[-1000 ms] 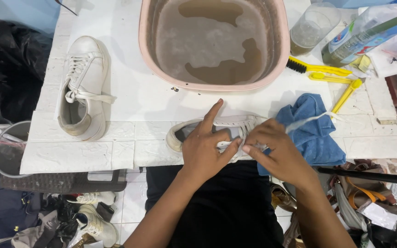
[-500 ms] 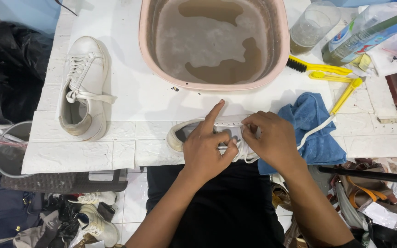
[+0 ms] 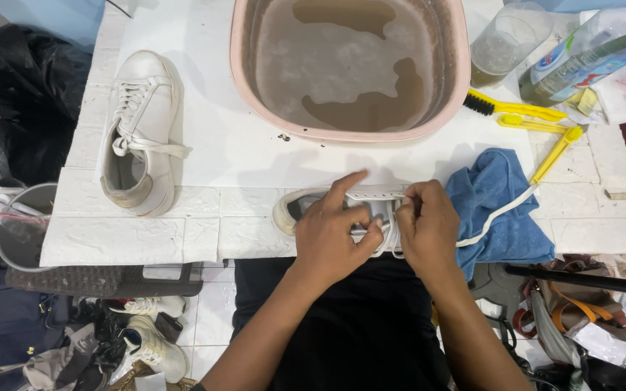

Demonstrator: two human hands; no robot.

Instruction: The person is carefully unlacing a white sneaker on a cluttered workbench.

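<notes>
Two hands work on one white sneaker [image 3: 300, 210] lying at the bench's [image 3: 211, 152] near edge, just below the pink basin [image 3: 458, 87] of murky water. Left hand [image 3: 335, 235] presses on the shoe, index finger stretched out, other fingers curled over the upper. Right hand [image 3: 429, 228] pinches a white lace [image 3: 498, 213], which trails rightward across a blue cloth [image 3: 501, 217]. Second sneaker [image 3: 143, 130] lies left of the basin. Yellow brushes [image 3: 527, 116] sit right of the basin.
</notes>
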